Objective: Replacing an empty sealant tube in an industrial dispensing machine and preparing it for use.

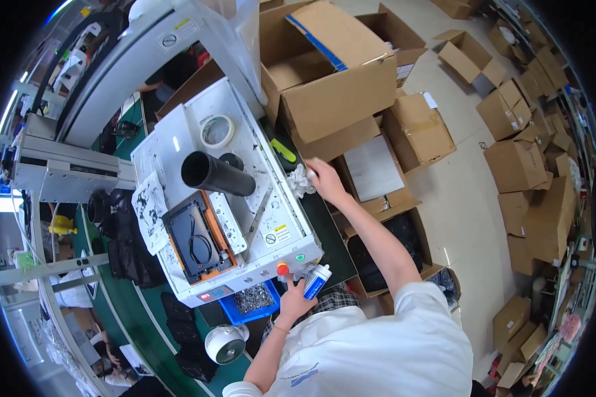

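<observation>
My left hand (pixel 298 298) is closed on a white bottle with a blue label (pixel 315 283), beside the red button (pixel 283 268) on the machine's front panel. My right hand (pixel 324 176) is closed on a crumpled white tissue (pixel 300 179) at the machine's right edge, near a yellow-green tool (pixel 283 150). On the white machine top (pixel 252 212) are a black cylinder (pixel 217 173), a tape roll (pixel 217 130) and an orange-framed fixture (pixel 202 241) holding a dark part. A blue tray of small metal pieces (pixel 248 304) sits below the panel.
Cardboard boxes (pixel 338 86) stand behind and right, and more (pixel 526 218) line the far side of the floor. A green bench (pixel 109 317) with black items runs left, by a white fan (pixel 225 343). Other people (pixel 102 354) appear in the left background.
</observation>
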Demonstrator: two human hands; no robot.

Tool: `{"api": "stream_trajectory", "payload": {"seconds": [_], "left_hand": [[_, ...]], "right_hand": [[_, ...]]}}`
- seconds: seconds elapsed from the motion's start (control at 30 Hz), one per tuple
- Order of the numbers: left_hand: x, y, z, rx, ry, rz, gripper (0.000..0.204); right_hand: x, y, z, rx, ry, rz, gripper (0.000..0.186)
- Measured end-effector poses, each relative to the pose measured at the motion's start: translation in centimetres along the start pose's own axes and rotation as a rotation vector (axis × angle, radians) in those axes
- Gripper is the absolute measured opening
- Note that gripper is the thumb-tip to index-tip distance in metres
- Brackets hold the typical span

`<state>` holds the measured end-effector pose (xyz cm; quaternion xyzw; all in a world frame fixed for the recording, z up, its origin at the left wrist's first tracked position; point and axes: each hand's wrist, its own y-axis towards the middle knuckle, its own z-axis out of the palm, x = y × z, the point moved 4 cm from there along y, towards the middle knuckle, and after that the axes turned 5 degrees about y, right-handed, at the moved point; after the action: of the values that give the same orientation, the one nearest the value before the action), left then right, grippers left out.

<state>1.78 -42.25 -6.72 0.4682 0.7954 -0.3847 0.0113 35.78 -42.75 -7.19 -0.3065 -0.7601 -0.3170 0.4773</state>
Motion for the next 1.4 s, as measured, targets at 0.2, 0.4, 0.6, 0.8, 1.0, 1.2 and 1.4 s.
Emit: {"api": "stream_trajectory", "payload": {"seconds": [0.2, 0.4, 0.6, 0.8, 1.0, 1.2, 1.4], "left_hand": [[-1.3, -1.7, -1.2, -0.007, -0.001, -0.008, 0.055], [-0.7, -3.9, -1.9, -0.019, 0.004, -0.037, 0.054], [0.3, -4.7, -2.7, -0.124, -0.103, 0.019, 0.051], [1.7, -2.2, -0.8, -0.018, -0.043, 0.049, 0.058], [0.3, -0.9, -1.2, 0.094, 0.033, 0.117, 0.059], [0.8, 1.4, 0.1, 0.04, 0.01, 0.048, 0.065], [-0.3, 2.4, -0.4, -0.162, 0.002, -0.039, 0.066]], "right_hand": [[-2.0, 8.9, 4.7, 0.181, -0.486, 0.069, 0.036], [-4.6, 10.0, 5.5, 0.193, -0.589, 0.19, 0.036], [0.1, 4.3, 0.7, 0.138, -0.098, 0.182, 0.026], [0.1, -4.7, -5.2, 0.022, 0.344, 0.449, 0.036], [0.5, -20.9, -5.6, -0.094, 0.969, 0.921, 0.038], [0.8, -31.8, -2.5, -0.299, 1.236, 1.062, 0.027], [0.3, -33.6, 0.5, -0.326, 1.175, 1.101, 0.02]]}}
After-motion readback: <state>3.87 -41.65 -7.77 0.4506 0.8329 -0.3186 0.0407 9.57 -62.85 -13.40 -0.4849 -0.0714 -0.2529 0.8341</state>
